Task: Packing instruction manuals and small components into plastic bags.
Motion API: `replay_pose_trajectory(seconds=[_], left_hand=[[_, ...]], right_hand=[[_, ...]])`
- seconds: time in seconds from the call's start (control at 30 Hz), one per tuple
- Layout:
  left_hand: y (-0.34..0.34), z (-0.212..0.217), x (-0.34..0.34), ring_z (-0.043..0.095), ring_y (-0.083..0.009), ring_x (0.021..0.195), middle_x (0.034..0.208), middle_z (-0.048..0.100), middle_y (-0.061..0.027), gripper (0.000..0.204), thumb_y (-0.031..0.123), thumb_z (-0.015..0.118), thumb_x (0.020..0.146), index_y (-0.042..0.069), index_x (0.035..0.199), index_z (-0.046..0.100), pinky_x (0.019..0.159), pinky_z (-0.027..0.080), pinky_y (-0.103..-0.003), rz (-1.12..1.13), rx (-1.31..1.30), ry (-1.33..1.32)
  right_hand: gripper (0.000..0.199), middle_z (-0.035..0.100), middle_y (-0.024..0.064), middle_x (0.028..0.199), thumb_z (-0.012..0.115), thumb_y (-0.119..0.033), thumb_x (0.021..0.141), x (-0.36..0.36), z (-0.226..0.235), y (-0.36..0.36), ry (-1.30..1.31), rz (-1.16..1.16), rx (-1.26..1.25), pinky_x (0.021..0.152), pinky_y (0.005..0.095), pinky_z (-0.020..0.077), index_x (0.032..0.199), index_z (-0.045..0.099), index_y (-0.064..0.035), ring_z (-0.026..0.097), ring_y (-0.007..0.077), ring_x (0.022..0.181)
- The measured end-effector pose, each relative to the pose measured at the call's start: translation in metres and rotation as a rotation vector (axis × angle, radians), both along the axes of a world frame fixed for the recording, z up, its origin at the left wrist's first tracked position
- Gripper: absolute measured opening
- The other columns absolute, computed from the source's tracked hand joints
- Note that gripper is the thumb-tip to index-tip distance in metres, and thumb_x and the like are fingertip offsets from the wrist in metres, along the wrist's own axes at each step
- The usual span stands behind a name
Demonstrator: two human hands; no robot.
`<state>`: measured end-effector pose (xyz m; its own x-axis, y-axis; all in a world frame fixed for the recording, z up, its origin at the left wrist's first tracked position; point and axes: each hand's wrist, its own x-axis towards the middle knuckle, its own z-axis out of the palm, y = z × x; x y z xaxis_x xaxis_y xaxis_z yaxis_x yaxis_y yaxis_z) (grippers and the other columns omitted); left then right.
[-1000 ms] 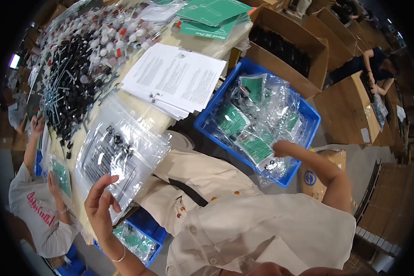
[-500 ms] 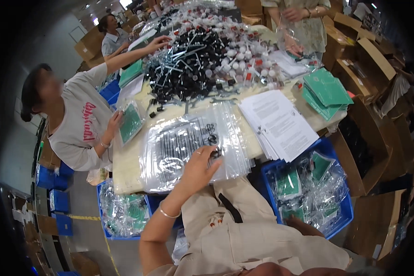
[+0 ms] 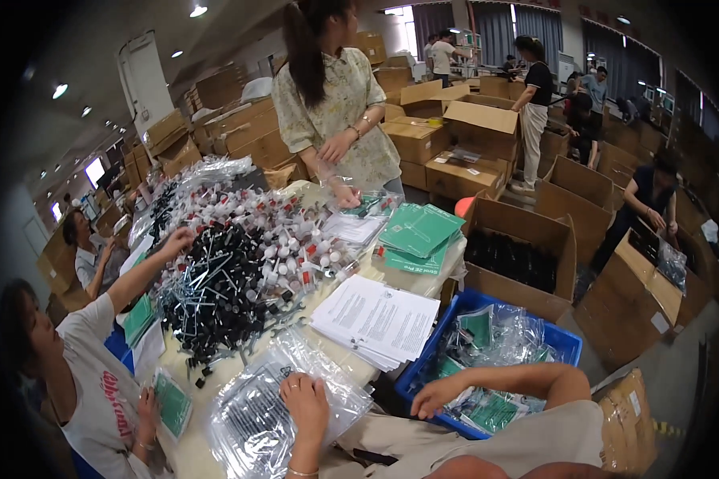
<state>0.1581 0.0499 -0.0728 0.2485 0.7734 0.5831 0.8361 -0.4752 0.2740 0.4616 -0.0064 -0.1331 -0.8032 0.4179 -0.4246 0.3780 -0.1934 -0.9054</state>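
My left hand [image 3: 305, 405] rests on a stack of clear zip bags [image 3: 244, 431] at the table's near edge. Its fingers lie loosely over the plastic, and nothing is gripped in them. Over to the right, my right hand [image 3: 441, 396] hangs with loosened fingers above the near left part of a blue bin [image 3: 569, 345], holding nothing. That bin is filled with clear pouches [image 3: 495, 409] containing green booklets. Just beyond the bags lies a stack of printed white sheets [image 3: 377, 321], with green booklets [image 3: 419, 233] farther back.
A large heap of black-capped parts, metal rods and small bottles [image 3: 232, 271] covers the far table. Flat wrenches [image 3: 278, 326] lie at its near edge. At left, a co-worker [image 3: 88, 367] reaches toward the heap; another [image 3: 335, 120] stands opposite. Open cardboard boxes [image 3: 527, 299] stand at right.
The view has swung up and to the right. My right hand has come up from low in the blue bin to above its pouches. My left hand remains on the bags.
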Motion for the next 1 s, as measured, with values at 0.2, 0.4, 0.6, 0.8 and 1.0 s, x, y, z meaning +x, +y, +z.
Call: replay_pose_trajectory(seconds=[0.2,0.4,0.6,0.8,1.0], left_hand=[[-0.006,0.002,-0.014,0.044,-0.0321,0.084,0.081,0.051,-0.0147,0.009,0.007,0.052,0.081,0.000,0.076,0.048,0.079,0.034,-0.043,-0.112,-0.081,-0.409],[-0.004,-0.009,-0.013,0.044,-0.0359,0.091,0.093,0.049,-0.0205,0.011,0.007,0.049,0.083,-0.003,0.086,0.048,0.080,0.035,-0.043,-0.137,-0.105,-0.451],[-0.005,-0.008,-0.015,0.047,-0.0296,0.082,0.088,0.050,-0.0157,0.009,0.007,0.047,0.085,-0.002,0.088,0.048,0.075,0.037,-0.037,-0.180,-0.071,-0.458],[-0.006,-0.004,-0.015,0.049,-0.0333,0.085,0.089,0.054,-0.0172,0.010,0.008,0.048,0.085,-0.001,0.088,0.052,0.077,0.038,-0.040,-0.168,-0.173,-0.491],[-0.013,0.018,-0.018,0.049,-0.0171,0.066,0.075,0.054,-0.0101,0.018,0.016,0.049,0.091,-0.002,0.087,0.052,0.063,0.041,-0.030,-0.068,-0.393,-0.741]], right_hand=[[0.043,0.061,0.0075,0.086,0.056,-0.028,0.087,-0.094,0.137,0.069,0.081,-0.126,0.458,0.056,0.0259,0.0473,0.118,0.046,-0.0005,0.058,0.0114,0.066],[0.023,0.062,0.0085,0.073,0.060,-0.017,0.081,-0.156,0.117,0.137,0.100,-0.183,0.736,0.051,0.0288,0.0471,0.092,0.058,0.0027,0.059,0.0160,0.057],[0.018,0.062,0.0084,0.065,0.057,-0.015,0.079,-0.155,0.119,0.142,-0.033,-0.053,0.615,0.046,0.0281,0.0477,0.076,0.061,0.0024,0.062,0.0148,0.053],[0.018,0.063,0.0080,0.067,0.057,-0.015,0.078,-0.151,0.113,0.148,-0.051,-0.001,0.498,0.045,0.0282,0.0487,0.076,0.062,0.0016,0.064,0.0156,0.056],[0.014,0.060,0.0055,0.064,0.058,-0.015,0.078,-0.167,0.109,0.140,0.048,-0.090,0.226,0.041,0.0256,0.0436,0.073,0.060,-0.0018,0.060,0.0142,0.052]])
